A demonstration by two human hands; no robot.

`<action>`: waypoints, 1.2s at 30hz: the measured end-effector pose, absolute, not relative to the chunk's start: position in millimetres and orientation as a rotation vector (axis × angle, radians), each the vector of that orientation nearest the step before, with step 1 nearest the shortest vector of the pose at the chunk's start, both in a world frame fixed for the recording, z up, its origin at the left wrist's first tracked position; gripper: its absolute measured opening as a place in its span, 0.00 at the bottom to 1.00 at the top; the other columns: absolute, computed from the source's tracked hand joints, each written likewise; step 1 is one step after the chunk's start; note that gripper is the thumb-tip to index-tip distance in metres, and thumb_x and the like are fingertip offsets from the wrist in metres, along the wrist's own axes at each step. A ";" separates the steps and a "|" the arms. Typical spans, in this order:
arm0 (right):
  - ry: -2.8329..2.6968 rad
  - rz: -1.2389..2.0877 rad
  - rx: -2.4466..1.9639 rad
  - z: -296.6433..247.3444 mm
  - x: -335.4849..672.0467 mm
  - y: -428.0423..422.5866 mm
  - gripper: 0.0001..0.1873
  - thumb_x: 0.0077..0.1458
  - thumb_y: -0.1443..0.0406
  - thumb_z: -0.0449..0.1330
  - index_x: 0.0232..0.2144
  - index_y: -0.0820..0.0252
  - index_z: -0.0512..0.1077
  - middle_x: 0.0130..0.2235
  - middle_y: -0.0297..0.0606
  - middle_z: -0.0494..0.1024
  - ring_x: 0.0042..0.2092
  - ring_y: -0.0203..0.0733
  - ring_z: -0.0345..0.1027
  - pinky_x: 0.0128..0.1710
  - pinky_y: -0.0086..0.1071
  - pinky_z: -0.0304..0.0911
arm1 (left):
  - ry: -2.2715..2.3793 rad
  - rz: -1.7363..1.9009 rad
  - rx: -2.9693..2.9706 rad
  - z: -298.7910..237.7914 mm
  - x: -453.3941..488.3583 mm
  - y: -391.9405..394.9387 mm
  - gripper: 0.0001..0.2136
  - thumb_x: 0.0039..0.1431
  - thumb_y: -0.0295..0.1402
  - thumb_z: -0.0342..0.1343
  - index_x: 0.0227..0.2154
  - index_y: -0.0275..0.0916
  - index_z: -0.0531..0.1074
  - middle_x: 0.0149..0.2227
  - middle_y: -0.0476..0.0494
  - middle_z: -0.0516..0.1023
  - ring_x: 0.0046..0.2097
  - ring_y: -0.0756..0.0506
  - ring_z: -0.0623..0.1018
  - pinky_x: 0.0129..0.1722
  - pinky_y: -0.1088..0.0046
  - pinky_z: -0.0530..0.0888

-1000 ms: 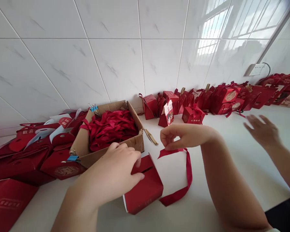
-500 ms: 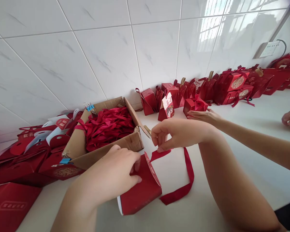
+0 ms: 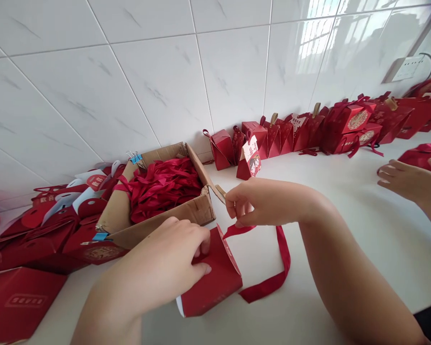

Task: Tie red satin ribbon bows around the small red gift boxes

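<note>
fingers of both hands are bent round something. taking the small red box as the clock's centre, the left hand lies over it from ten o'clock, clasping its upper part; the right hand, at one o'clock, pinches a red ribbon near one end.

farthest left, at nine to ten o'clock, a pile of red boxes sits near the left forearm; a wide elbow could knock it. at eleven o'clock the cardboard box full of ribbons stands just beyond the left hand, and its ragged near corner could snag the strip.

the small red box rests on the white counter. its walls look like thin card, so a hard squeeze would probably dent them, and a slack one could let it skid. the ribbon's tip is right by the box's edge; whether it touches is hard to tell. limp as it looks, it could buckle or slip free. its tail curves through three o'clock and could twist.

farthest right, at two o'clock, another person's hand is on a ribboned box; crossing reaches could bump forearms.
</note>
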State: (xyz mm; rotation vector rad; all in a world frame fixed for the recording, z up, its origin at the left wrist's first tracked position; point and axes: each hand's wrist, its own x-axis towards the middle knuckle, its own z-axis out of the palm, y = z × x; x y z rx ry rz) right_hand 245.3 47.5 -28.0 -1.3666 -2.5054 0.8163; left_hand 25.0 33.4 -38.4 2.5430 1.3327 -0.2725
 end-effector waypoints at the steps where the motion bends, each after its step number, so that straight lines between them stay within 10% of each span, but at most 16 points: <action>1: -2.505 0.814 -1.375 -28.3 245.8 47.9 0.06 0.46 0.70 0.58 0.29 0.55 0.71 0.34 0.34 0.78 0.33 0.40 0.70 0.25 0.28 0.58 | 1.322 -0.273 2.545 -38.0 25.0 33.0 0.03 0.50 0.33 0.53 0.24 0.44 0.70 0.27 0.49 0.74 0.35 0.43 0.71 0.30 0.69 0.63; 36: -2.529 0.830 -1.272 -29.3 232.7 39.1 0.05 0.50 0.68 0.56 0.29 0.54 0.71 0.33 0.31 0.78 0.33 0.36 0.68 0.24 0.26 0.57 | 1.236 -0.249 2.504 -35.6 26.6 33.5 0.05 0.49 0.30 0.51 0.20 0.41 0.65 0.23 0.50 0.72 0.26 0.47 0.69 0.24 0.71 0.60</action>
